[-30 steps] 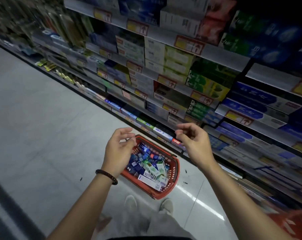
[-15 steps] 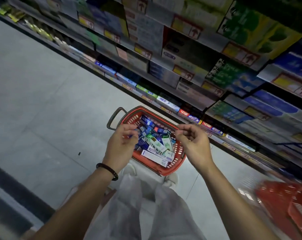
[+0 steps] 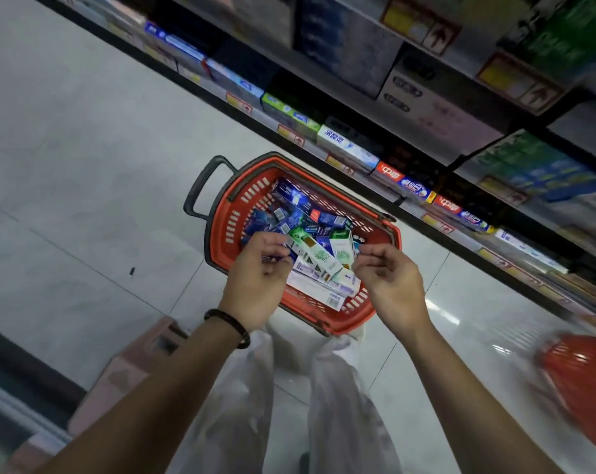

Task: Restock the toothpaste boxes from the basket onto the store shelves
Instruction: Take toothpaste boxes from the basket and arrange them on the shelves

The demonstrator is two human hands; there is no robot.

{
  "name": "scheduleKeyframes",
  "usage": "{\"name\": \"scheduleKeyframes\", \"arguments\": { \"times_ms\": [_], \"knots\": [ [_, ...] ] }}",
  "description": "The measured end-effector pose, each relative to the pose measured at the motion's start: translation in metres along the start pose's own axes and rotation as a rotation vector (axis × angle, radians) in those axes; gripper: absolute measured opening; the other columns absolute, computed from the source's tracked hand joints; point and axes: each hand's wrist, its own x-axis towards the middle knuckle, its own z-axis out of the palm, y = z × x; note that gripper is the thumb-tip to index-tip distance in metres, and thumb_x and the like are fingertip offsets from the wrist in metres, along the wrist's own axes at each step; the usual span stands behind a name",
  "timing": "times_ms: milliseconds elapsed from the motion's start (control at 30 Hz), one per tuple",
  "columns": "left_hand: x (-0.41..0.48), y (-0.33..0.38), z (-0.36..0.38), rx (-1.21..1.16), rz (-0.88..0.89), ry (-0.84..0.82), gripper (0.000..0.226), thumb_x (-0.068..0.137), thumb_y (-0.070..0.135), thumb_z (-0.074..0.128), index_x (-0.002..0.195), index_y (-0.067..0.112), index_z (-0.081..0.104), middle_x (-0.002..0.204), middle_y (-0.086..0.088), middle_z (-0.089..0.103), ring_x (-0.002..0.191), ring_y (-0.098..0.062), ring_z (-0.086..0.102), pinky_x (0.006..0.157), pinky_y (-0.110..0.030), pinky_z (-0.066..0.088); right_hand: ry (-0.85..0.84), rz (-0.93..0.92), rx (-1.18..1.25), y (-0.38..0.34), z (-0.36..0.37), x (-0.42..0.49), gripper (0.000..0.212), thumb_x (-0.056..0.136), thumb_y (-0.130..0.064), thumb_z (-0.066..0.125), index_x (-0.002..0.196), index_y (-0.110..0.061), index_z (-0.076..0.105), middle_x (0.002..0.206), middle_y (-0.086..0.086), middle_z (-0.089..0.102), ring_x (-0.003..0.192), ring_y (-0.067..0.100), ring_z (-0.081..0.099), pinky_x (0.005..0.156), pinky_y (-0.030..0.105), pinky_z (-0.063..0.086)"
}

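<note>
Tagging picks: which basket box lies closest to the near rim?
The white toothpaste box with the barcode end, at the red basket's near rim; green boxes and blue boxes lie farther in.

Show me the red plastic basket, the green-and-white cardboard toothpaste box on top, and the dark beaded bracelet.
Red plastic basket (image 3: pixel 233 220): head view, slotted left wall.
Green-and-white cardboard toothpaste box (image 3: pixel 315 253): head view, middle of top face.
Dark beaded bracelet (image 3: pixel 233 323): head view, middle beads.

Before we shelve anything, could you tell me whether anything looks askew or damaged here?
The toothpaste boxes lie jumbled at all angles in the red basket, none stacked or aligned. No damage shows.
</note>
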Motion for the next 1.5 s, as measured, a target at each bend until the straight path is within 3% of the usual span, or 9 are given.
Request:
{"name": "scheduleKeyframes", "arguments": {
  "times_ms": [100,233,400,600,967,1067,1233,1367,1500],
  "knots": [
    [0.024,-0.022,0.014,0.038,0.011,-0.044,0.031,0.099,0.009,0.069,0.123,0.026,0.063,0.112,0.012,0.069,0.098,-0.001,0.067,0.084,-0.015,0.054,0.007,-0.003,-0.065,0.028,0.011,0.02,0.024,0.09,-0.008,0.079,0.11,-0.021,0.073,0.102,0.0,0.076,0.092,0.014,0.072,0.084,0.029,0.062],
    [0.046,-0.054,0.028,0.052,0.006,-0.054,0.031,0.1,0.009,0.068,0.124,0.026,0.061,0.112,0.011,0.067,0.101,0.001,0.066,0.085,-0.018,0.054,-0.018,0.03,-0.138,0.064,0.024,0.043,0.029,0.089,-0.012,0.083,0.114,-0.021,0.071,0.104,-0.005,0.073,0.092,0.009,0.07,0.08,0.022,0.06],
    [0.067,-0.095,0.047,0.087,0.041,-0.072,0.034,0.098,0.002,0.068,0.123,0.022,0.06,0.114,0.008,0.067,0.103,0.014,0.06,0.081,-0.001,0.045,-0.128,0.056,-0.373,0.114,0.041,0.078,0.041,0.089,-0.029,0.084,0.125,-0.027,0.063,0.113,-0.009,0.069,0.102,0.01,0.067,0.085,0.032,0.06],
    [0.081,-0.137,0.067,0.056,-0.002,-0.073,0.034,0.097,0.005,0.069,0.126,0.021,0.062,0.113,0.008,0.069,0.103,0.01,0.061,0.079,-0.001,0.045,-0.185,0.054,-0.608,0.164,0.072,0.116,0.066,0.087,-0.036,0.085,0.142,-0.024,0.05,0.142,0.008,0.053,0.132,0.029,0.052,0.108,0.046,0.053],
    [0.086,-0.171,0.071,-0.017,-0.106,-0.06,0.03,0.098,0.011,0.069,0.121,0.029,0.064,0.11,0.012,0.07,0.102,-0.002,0.067,0.09,-0.033,0.059,-0.071,0.126,-0.677,0.188,0.106,0.154,0.07,0.086,-0.031,0.086,0.145,-0.016,0.051,0.14,0.013,0.051,0.133,0.034,0.047,0.112,0.044,0.046],
    [0.091,-0.168,0.061,-0.102,-0.158,-0.018,0.024,0.1,0.015,0.067,0.119,0.03,0.066,0.112,0.008,0.072,0.108,-0.017,0.07,0.09,-0.039,0.06,-0.072,0.134,-0.686,0.188,0.107,0.156,0.068,0.085,-0.028,0.088,0.142,-0.015,0.052,0.135,0.013,0.057,0.127,0.034,0.054,0.107,0.044,0.051],
    [0.102,-0.161,0.053,-0.088,-0.153,0.01,0.023,0.102,0.014,0.064,0.119,0.03,0.064,0.116,0.007,0.072,0.111,-0.02,0.069,0.097,-0.049,0.059,-0.07,0.129,-0.664,0.186,0.104,0.151,0.061,0.089,-0.022,0.086,0.14,-0.013,0.053,0.129,0.01,0.06,0.122,0.028,0.059,0.095,0.036,0.055],
    [0.108,-0.155,0.056,-0.081,-0.153,0.008,0.024,0.102,0.012,0.065,0.12,0.027,0.065,0.112,0.006,0.073,0.11,-0.021,0.07,0.098,-0.052,0.059,-0.056,0.109,-0.637,0.182,0.101,0.144,0.062,0.087,-0.027,0.088,0.138,-0.014,0.055,0.129,0.008,0.064,0.12,0.027,0.063,0.093,0.037,0.059],
    [0.108,-0.148,0.061,-0.041,-0.159,-0.065,0.024,0.102,0.015,0.065,0.122,0.028,0.064,0.114,0.007,0.07,0.11,-0.02,0.069,0.096,-0.045,0.059,-0.005,0.167,-0.521,0.176,0.099,0.131,0.065,0.082,-0.034,0.091,0.138,-0.023,0.058,0.133,0.003,0.068,0.118,0.024,0.065,0.086,0.036,0.064]
  ]
}}
